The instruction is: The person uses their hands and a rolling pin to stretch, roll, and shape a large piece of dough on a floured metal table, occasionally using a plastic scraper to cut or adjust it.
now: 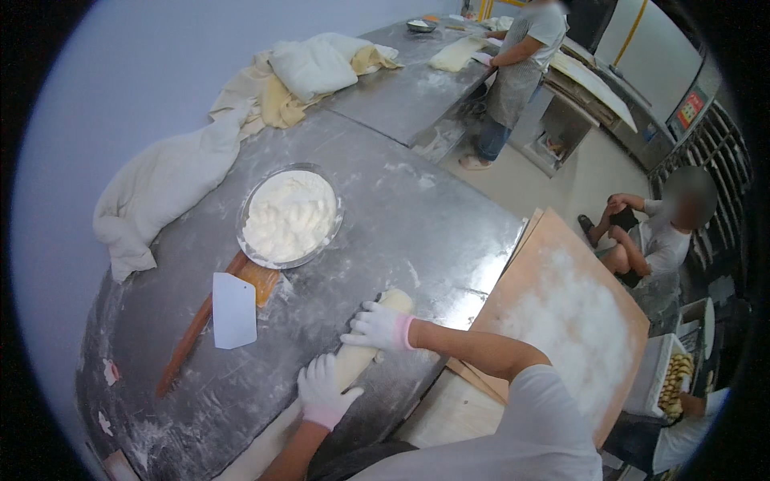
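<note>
A long, pale roll of dough [358,362] lies slantwise along the near edge of the metal table, its far end rounded. My left hand [323,389], in a white glove with a pink cuff, straddles the roll near its middle, thumb on one side and fingers on the other. Farther along, close to the rounded end, my right hand [377,327] in a matching glove curves over the dough with its fingers wrapped round it. The lower stretch of the roll runs past my left forearm toward the bottom edge. The undersides of both hands are hidden.
A bowl of flour [290,216] stands on the floury table [385,216], near a white scraper [234,311] and a brown wooden stick [192,345]. Cloth bundles [172,180] line the wall. Floured boards [561,313] sit to my right. One person stands at the far table; others sit at right.
</note>
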A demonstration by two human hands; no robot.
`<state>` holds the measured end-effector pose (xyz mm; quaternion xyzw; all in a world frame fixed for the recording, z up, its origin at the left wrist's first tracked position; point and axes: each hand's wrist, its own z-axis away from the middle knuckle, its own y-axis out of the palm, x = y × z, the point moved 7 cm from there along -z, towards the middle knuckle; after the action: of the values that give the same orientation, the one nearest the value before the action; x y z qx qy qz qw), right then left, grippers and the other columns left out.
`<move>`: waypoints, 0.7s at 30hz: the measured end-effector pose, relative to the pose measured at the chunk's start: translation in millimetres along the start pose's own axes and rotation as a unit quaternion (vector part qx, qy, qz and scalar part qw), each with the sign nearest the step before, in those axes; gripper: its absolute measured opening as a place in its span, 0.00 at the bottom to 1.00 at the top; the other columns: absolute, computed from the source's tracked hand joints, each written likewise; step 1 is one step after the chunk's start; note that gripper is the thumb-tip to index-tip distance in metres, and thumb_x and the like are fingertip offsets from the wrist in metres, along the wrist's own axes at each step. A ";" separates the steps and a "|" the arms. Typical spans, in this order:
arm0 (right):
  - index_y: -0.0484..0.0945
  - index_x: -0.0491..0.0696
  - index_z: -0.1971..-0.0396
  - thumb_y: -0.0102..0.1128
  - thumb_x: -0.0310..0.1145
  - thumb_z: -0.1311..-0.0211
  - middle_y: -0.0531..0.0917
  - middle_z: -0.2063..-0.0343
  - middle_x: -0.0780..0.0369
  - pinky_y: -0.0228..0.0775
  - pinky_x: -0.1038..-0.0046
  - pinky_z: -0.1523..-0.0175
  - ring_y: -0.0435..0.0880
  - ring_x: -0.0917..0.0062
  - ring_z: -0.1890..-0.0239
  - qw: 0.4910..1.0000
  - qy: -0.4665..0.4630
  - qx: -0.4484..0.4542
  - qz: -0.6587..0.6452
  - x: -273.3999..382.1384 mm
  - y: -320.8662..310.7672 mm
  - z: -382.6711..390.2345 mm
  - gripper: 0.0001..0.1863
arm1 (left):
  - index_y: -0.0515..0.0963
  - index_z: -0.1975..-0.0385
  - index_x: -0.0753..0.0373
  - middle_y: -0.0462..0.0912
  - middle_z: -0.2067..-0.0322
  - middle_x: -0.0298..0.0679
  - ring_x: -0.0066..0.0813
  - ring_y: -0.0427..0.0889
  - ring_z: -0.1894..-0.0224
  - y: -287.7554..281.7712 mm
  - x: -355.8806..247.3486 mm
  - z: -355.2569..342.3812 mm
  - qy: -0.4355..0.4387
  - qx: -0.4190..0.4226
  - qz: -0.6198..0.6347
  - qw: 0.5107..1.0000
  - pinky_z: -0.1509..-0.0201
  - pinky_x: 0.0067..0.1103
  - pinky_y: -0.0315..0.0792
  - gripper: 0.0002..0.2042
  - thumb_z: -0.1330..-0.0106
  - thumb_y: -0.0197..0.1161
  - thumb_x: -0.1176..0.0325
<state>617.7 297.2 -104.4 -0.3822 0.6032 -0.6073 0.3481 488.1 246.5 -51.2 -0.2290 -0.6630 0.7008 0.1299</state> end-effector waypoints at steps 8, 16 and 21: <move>0.60 0.53 0.37 0.67 0.53 0.53 0.75 0.58 0.59 0.61 0.64 0.47 0.74 0.66 0.52 0.998 0.017 0.058 -0.010 44.1 1.8 -39.1 0.44 | 0.68 0.57 0.61 0.73 0.61 0.43 0.45 0.72 0.55 9.1 97.1 130.5 -0.122 0.072 -0.007 0.990 0.52 0.38 0.63 0.37 0.64 0.72 0.43; 0.58 0.52 0.36 0.67 0.54 0.55 0.75 0.60 0.61 0.62 0.66 0.49 0.74 0.68 0.54 0.995 0.006 0.095 -0.033 104.8 -5.6 -81.9 0.46 | 0.68 0.59 0.62 0.75 0.64 0.44 0.46 0.74 0.57 -16.1 174.2 247.0 -0.255 0.114 -0.012 0.960 0.51 0.40 0.64 0.39 0.70 0.76 0.44; 0.56 0.52 0.35 0.69 0.52 0.56 0.74 0.53 0.56 0.59 0.62 0.42 0.72 0.64 0.47 0.998 -0.039 0.050 -0.004 188.1 -16.5 -135.8 0.49 | 0.67 0.53 0.65 0.75 0.62 0.45 0.45 0.74 0.55 -34.3 187.3 285.8 -0.191 0.099 -0.043 0.976 0.46 0.41 0.63 0.44 0.69 0.76 0.44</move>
<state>410.7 194.8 -76.8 -0.3900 0.5563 -0.6233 0.3873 181.6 91.9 -40.6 -0.0484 -0.6123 0.7874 0.0523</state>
